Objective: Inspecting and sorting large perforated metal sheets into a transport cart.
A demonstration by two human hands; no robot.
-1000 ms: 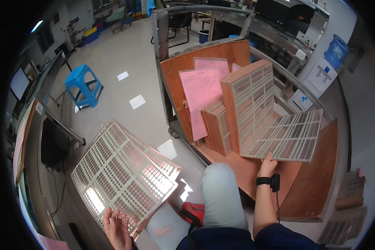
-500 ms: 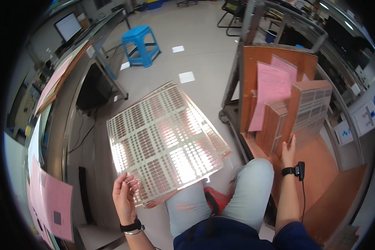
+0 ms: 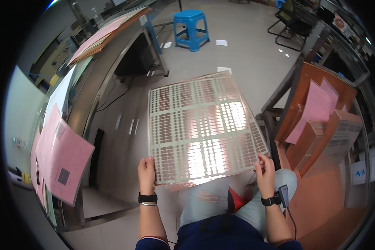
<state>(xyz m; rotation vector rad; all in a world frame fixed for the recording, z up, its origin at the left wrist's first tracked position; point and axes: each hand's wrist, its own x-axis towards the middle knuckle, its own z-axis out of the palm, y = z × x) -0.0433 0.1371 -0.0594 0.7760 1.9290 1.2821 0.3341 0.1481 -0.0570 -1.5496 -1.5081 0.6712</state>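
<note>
A small fanned stack of shiny copper circuit board panels [image 3: 187, 129], patterned with rows of dots and pale green bands, is held out over my knees. My left hand [image 3: 146, 174] grips the near left corner, its fingers closed on the edge. At the near right corner, my right hand [image 3: 266, 175] pinches the edge between thumb and fingers. Lower panels stick out askew on the right and near sides. To the right, on an orange-brown wheeled rack [image 3: 308, 196], more panels [image 3: 341, 133] stand on edge in bundles beside pink paper sheets [image 3: 312, 109].
A metal workbench [image 3: 108, 75] runs along the left, with pink sheets [image 3: 66, 154] hanging over its side and folders [image 3: 108, 35] on top. Ahead on the floor is a blue plastic stool [image 3: 191, 31]. A black chair [image 3: 291, 23] stands at the far right.
My right hand has left the bundle on the rack and now holds the panels' right corner. The stack is more level and squarely in front of me. My view has turned left.
</note>
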